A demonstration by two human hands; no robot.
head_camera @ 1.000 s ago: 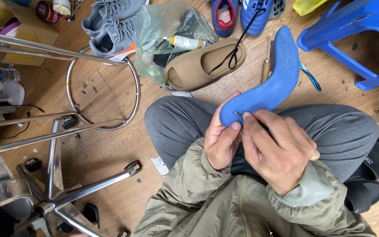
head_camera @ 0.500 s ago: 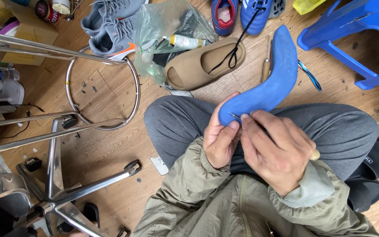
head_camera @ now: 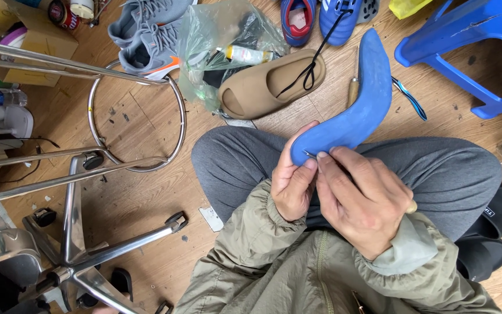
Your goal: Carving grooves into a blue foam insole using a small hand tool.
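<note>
Person sits cross-legged on the wooden floor (head_camera: 146,197), grey trousers, olive jacket. Left hand (head_camera: 293,185) grips the near end of a blue shoe sole (head_camera: 352,107), thumb hooked over its rim, fingers closed around the edge. Sole is held above the lap, tilted, its far end pointing away toward the shoes on the floor. Right hand (head_camera: 362,197) is just beside the left, fingers pinched shut on a thin metal needle (head_camera: 310,154) whose tip touches the sole's near edge. Beyond the knees lies a tan slip-on shoe (head_camera: 268,84) with a black lace (head_camera: 315,58) draped over it, touching a clear plastic bag (head_camera: 222,35) that holds a small tube. Grey sneakers (head_camera: 146,29) upper left, blue sneaker (head_camera: 341,17) and red-lined shoe (head_camera: 296,17) at top. A wooden-handled awl (head_camera: 353,87) lies beside the sole. Blue plastic stool (head_camera: 472,46) upper right. Chrome chair frame (head_camera: 76,168) on the left.
</note>
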